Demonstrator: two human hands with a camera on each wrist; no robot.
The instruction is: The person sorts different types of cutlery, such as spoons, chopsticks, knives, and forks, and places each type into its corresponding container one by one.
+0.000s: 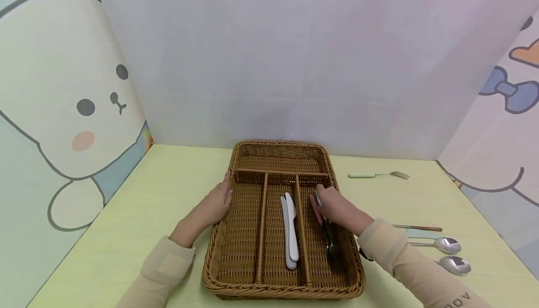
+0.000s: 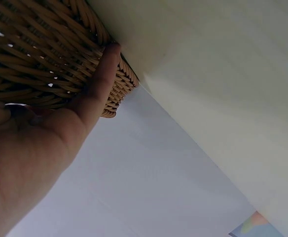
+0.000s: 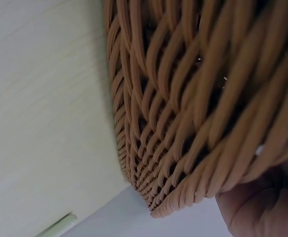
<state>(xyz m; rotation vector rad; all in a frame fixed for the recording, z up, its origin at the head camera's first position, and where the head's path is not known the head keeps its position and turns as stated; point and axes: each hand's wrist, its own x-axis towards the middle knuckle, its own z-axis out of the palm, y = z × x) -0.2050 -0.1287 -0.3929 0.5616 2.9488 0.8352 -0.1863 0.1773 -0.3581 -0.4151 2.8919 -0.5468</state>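
A brown wicker cutlery basket (image 1: 284, 292) with several compartments stands on the table. My left hand (image 1: 214, 205) touches its left side; in the left wrist view a straight finger (image 2: 102, 79) lies along the outer wall. Inside the right compartment, my right hand (image 1: 337, 207) pinches a pale-handled spoon, mostly hidden by the hand and shadow. Beside it lies a red-handled spoon (image 1: 316, 209). Two white-handled knives (image 1: 291, 233) lie in the middle compartment. The right wrist view shows mainly the wicker outer wall (image 3: 159, 98), with part of the right hand (image 3: 262, 207) below the rim.
Right of the basket, a green-handled fork (image 1: 364, 175) lies near the back wall. Two metal spoons (image 1: 448, 245) and a brown-handled utensil (image 1: 425, 228) lie beyond the right forearm, partly covered by the sleeve. Printed panels (image 1: 63, 88) stand at both sides.
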